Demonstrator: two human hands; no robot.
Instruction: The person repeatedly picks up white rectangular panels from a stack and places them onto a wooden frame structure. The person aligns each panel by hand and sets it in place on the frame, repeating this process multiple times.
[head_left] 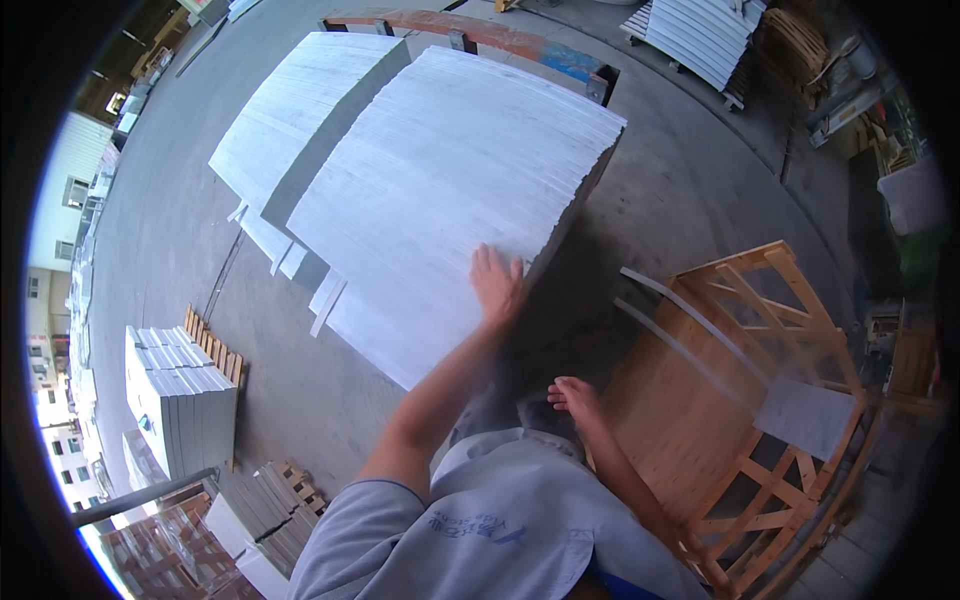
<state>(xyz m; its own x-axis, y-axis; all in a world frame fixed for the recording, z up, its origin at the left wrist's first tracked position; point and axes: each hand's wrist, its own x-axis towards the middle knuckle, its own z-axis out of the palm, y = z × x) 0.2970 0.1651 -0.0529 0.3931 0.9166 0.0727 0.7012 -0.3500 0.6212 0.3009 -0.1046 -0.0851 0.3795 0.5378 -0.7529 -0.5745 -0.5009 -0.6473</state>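
1. While my left hand (497, 283) lies flat, fingers spread, on the leaning stone slab stack (450, 190), right hand (575, 395) hangs open, empty.
2. Slabs look heavy, rigid, brittle: I'd grip the outer slab's edges.

We see bright, even daylight, strongest at the far left rim, where it glares. Soft shadow pools below the left grip (497, 283). Straight edges bend near the black fisheye border; the moving slab right of the right grip (574, 397) is blurred.
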